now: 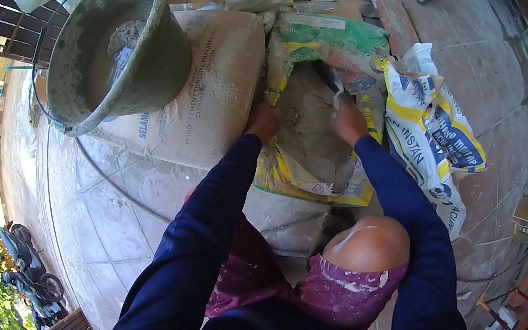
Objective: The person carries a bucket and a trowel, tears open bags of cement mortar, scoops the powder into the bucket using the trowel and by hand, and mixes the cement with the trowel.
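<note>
Right hand: my bare right hand (351, 123) is closed round the handle of a dark-bladed hand tool, apparently a trowel (329, 79); finger detail too small to tell.
Blade: over the far end of the torn opening, near its right side.
Left hand: my bare left hand (263, 121) is curled low at the left edge of the green-and-yellow printed bag (331, 27); cannot tell whether it pinches the plastic or only presses.
Powder: loose grey-brown powder (307, 127) fills the opening, its near end by the bag's near edge.
Bag: flat on the paving, between the brown paper cement sack (215, 82) and the crumpled white, blue and yellow bag (414, 116).
Bucket: round grey-crusted bucket (175, 49), tilted, over the sack's left part.
Handling: best with blade low and level, strokes short and slow against dust; left hand steadying the edge, torn plastic kept off the blade.
</note>
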The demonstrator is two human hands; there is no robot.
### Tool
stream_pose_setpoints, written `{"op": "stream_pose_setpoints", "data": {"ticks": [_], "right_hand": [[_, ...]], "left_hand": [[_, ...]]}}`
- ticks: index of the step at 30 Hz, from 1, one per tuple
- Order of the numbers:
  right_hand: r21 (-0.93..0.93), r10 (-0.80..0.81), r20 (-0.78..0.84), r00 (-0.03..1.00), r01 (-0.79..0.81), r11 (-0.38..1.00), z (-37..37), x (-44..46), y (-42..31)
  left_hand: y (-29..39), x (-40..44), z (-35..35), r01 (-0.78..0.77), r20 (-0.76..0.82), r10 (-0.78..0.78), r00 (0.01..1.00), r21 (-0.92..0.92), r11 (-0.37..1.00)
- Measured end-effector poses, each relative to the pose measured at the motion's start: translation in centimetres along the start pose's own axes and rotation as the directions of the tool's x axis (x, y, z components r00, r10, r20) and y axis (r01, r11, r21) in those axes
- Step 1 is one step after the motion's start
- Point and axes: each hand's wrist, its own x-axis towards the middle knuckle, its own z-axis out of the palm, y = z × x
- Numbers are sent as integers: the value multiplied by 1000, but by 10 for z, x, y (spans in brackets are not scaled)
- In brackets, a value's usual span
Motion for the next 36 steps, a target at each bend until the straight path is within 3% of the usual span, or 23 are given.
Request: {"op": "stream_pose_setpoints", "data": {"ticks": [3, 6, 10, 15, 18, 21, 24, 27, 28, 29, 31, 33, 36], "right_hand": [[61, 14, 44, 999, -17, 998, 30, 39, -20], [96, -79, 95, 992, 69, 993, 24, 27, -14], [196, -223, 238, 945, 178, 964, 20, -11, 0], [179, -178, 457, 872, 106, 978, -18, -61, -11], [151, -171, 540, 824, 105, 983, -31, -83, -18], [91, -160, 599, 784, 132, 987, -41, -83, -23], [-127, 33, 632, 774, 61, 990, -43, -81, -50], [2, -105, 636, 765, 134, 991, -21, -104, -39], [80, -274, 490, 827, 271, 959, 7, -108, -12], [130, -196, 548, 813, 149, 980, -2, -113, -16], [193, -54, 658, 751, -99, 976, -33, -114, -30], [213, 34, 650, 759, -224, 951, -46, -117, -25], [241, 77, 612, 787, -277, 930, -71, -116, -13]], "left_hand": [[6, -6, -8, 11, -25, -13, 1000, -84, 996], [14, -10, -18, 83, 74, -71, 995, -184, 979], [10, -11, -10, 3, -42, -11, 999, -193, 981], [2, -5, -5, -14, -21, 10, 1000, -193, 981], [1, -12, -6, 5, 29, 4, 1000, -286, 958], [-7, -39, -1, -117, -98, 96, 991, -230, 966], [-1, -87, -35, -208, -118, 186, 975, -214, 954], [23, -146, -106, -337, -330, 185, 926, -495, 801], [18, -157, -127, -348, -409, 153, 899, -460, 817], [8, -167, -146, -351, -478, 122, 870, -426, 834], [-5, -180, -177, -400, -548, -129, 826, -732, 552], [-20, -190, -203, -389, -589, -299, 751, -760, 521], [-49, -194, -205, -296, -622, -342, 704, -695, 655]]}}
